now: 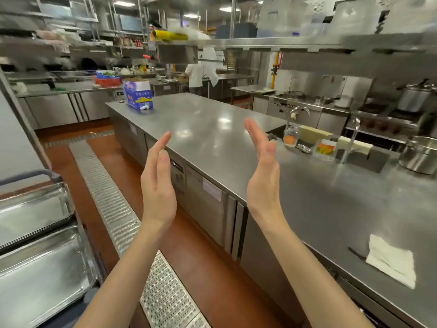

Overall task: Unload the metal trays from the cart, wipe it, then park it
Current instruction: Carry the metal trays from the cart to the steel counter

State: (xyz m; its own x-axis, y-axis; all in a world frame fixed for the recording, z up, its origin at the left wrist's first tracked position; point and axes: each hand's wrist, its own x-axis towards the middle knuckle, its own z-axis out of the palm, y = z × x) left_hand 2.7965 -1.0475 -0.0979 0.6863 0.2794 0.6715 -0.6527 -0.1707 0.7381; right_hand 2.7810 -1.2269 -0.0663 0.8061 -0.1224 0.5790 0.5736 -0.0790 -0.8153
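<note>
Trays left of both empty, seemingly flat grips.

Bright, even kitchen light from ceiling panels. Soft white glare patches on steel counter; sheen on metal trays lower left. Shadows faint, short. Strong motion blur across upper shelves and overhead rack; far background soft. Wide-angle bending at edges, counter lines curve. Hands and mid-counter reasonably sharp.
</note>
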